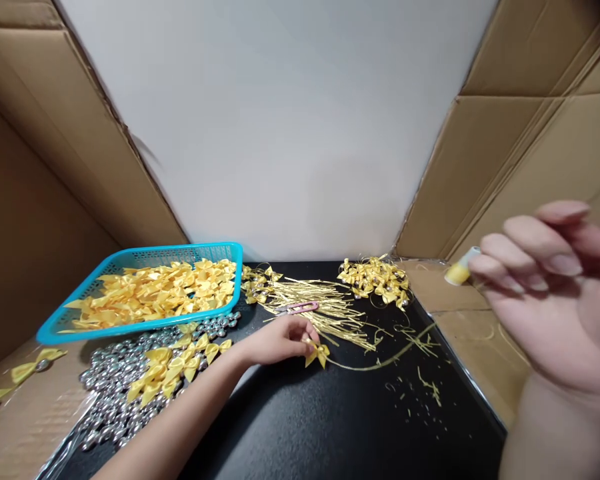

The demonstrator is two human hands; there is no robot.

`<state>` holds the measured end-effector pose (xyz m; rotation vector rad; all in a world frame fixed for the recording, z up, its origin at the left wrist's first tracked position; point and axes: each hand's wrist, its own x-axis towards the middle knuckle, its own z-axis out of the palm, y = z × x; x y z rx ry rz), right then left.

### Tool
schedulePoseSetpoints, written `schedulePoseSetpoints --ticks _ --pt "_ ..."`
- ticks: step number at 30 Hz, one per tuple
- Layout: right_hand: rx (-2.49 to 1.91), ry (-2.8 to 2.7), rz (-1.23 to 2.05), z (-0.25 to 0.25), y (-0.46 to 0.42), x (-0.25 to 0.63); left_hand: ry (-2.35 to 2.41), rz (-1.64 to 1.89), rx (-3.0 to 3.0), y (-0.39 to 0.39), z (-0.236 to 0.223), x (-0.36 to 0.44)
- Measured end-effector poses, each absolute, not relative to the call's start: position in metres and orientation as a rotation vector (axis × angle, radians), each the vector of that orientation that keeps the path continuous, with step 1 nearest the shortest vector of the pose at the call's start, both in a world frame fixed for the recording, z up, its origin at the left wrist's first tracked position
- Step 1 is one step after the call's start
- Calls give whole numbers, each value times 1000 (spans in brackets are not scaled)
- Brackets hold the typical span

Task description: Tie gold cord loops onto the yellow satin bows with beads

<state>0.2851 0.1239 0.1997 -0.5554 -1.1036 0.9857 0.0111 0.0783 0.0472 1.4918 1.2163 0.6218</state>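
Observation:
Near the middle of the black tabletop, my left hand point(286, 339) is closed, its thumb and fingertips pinching a yellow ribbon bow point(320, 356). From that bow a thin gold cord point(375, 367) curves to the right and rises, blurring toward its far end. My right hand point(545, 280) is raised at the right edge, palm partly toward me. Its fingers are curled and the thumb meets the index finger; whatever they hold, if anything, cannot be made out. Just beyond my left hand lies a pink hair clip point(303, 307) across a spread of cut gold ties point(330, 297).
A blue basket point(140, 327) of yellow bows stands at the left. Before it lie silver beads point(110, 373) with several loose bows point(165, 367). Beaded bows point(375, 277) are heaped at the back right, near a thread spool point(461, 267). Cardboard walls point(520, 53) enclose both sides.

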Motion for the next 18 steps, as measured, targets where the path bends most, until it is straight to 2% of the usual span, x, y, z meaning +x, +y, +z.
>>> schedulePoseSetpoints --ticks 3,8,11,15,16,18 --pt "-428 -1091 1372 205 124 265 1379 590 1573 56 37 19" --pt "-473 -1107 1436 189 138 252 1679 583 1897 41 31 30" --pt "-576 -1150 1430 158 139 254 1733 765 1990 37 24 31" --pt "-771 -1246 1445 99 128 262 1796 1287 2073 22 21 34" --pt "-817 -1269 1458 84 123 263 1743 1327 2149 18 22 36" --pt "-895 -1313 1471 59 113 264 1593 1178 2300 9 23 41"
